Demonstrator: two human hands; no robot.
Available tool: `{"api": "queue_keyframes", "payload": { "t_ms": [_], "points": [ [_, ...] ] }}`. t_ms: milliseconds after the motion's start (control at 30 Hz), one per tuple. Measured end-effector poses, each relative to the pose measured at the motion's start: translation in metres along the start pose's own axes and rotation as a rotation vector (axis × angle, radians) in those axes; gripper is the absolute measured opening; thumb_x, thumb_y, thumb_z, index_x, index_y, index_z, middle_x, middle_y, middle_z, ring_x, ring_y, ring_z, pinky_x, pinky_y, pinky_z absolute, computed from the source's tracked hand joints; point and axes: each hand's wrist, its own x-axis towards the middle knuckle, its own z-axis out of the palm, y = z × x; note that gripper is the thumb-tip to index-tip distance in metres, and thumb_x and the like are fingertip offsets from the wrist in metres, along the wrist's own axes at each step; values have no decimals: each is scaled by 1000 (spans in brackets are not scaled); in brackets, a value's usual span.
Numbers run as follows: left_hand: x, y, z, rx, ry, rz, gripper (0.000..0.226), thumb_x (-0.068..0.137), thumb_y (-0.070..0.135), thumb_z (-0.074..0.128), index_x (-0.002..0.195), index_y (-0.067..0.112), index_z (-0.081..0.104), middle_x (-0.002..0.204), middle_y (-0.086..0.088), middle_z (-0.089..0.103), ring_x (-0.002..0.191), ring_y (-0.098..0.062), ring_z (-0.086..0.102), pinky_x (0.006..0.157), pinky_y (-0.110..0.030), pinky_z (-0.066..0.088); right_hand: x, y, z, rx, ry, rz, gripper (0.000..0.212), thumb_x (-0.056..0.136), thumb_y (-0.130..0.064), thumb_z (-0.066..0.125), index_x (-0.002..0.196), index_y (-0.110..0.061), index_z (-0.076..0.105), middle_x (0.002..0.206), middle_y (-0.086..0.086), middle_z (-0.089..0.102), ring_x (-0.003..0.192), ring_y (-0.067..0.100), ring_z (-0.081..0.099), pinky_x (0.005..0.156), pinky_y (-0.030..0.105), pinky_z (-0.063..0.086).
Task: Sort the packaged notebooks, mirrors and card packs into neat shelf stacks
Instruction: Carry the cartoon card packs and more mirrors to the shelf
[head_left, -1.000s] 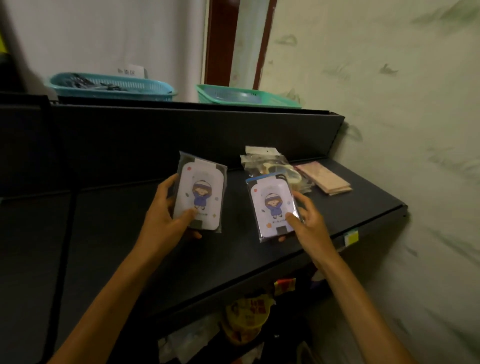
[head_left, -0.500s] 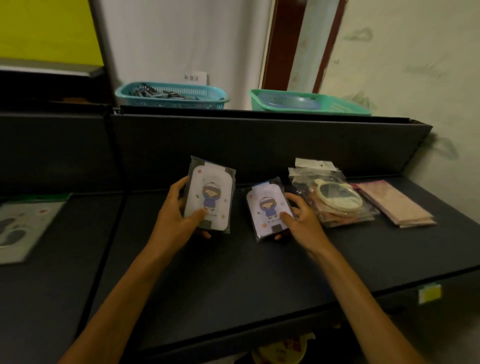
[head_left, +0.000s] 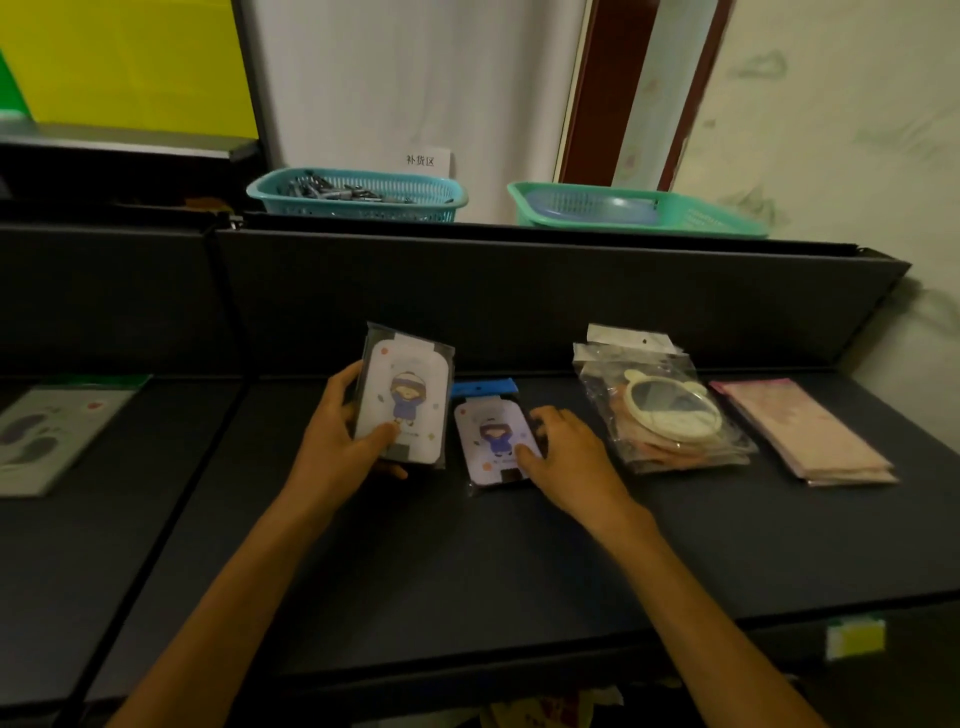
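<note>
Left hand (head_left: 337, 447) grips one card pack (head_left: 402, 397) above the shelf (head_left: 467, 571); right hand (head_left: 566, 457) pinches a second card pack (head_left: 491, 436) lying flat, left of the mirrors (head_left: 670, 410). Square its edges, then stack the held one on top

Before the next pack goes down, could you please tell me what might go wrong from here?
1. The left hand holds its pack up off the shelf by thumb and fingers only; the glossy wrapper could slip.
2. The right hand sets the second pack down slightly askew, so anything stacked on it may sit crooked.
3. The mirror bags lie close to the right hand; a careless withdrawal might nudge that loose pile.
</note>
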Motion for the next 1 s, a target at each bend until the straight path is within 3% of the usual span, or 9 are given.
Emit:
{"api": "queue_keyframes", "payload": {
  "t_ms": [233, 433, 667, 800, 933, 1000],
  "points": [
    [-8, 4, 28, -13, 22, -43, 72, 84, 3, 62, 141, 33, 29, 134, -5, 50, 106, -23, 60, 56, -28, 58, 10, 10, -28, -122, 69, -296, 47, 91, -33, 54, 135, -23, 42, 135, 0, 47, 123, 18, 42, 103, 32, 34],
    [-15, 6, 50, -21, 27, -101, 72, 84, 3, 63, 141, 32, 30, 134, -5, 50, 99, -19, 61, 56, -27, 57, 17, 28, -44, -138, 25, -349, 48, 92, -32, 55, 137, -23, 40, 141, 0, 42, 130, 16, 38, 106, 31, 30],
    [-5, 9, 74, -4, 1, -153, 69, 84, 4, 63, 140, 28, 32, 131, -2, 51, 88, -10, 60, 65, -32, 60, 28, 40, -52, -88, 45, -392, 45, 91, -32, 56, 134, -24, 45, 134, -1, 47, 124, 15, 43, 103, 28, 31],
    [0, 10, 85, 2, -47, -240, 67, 84, 6, 64, 139, 27, 32, 130, -5, 52, 88, -18, 67, 60, -28, 59, 31, 46, -55, -47, 61, -417, 42, 91, -31, 57, 131, -22, 48, 131, -1, 50, 122, 16, 45, 106, 34, 36],
    [5, 11, 87, 241, -51, -234, 69, 83, 15, 68, 141, 21, 32, 130, -5, 54, 81, -13, 64, 53, -19, 54, 32, 51, -56, -39, 69, -409, 42, 91, -31, 58, 131, -23, 48, 131, -1, 50, 123, 15, 45, 106, 36, 37],
    [6, 12, 86, 432, -47, -196, 71, 81, 24, 71, 140, 20, 34, 129, -4, 55, 91, -15, 62, 61, -18, 50, 33, 52, -56, -29, 73, -413, 42, 91, -30, 58, 131, -23, 49, 131, -1, 51, 123, 15, 45, 106, 35, 37]
  ]
}}
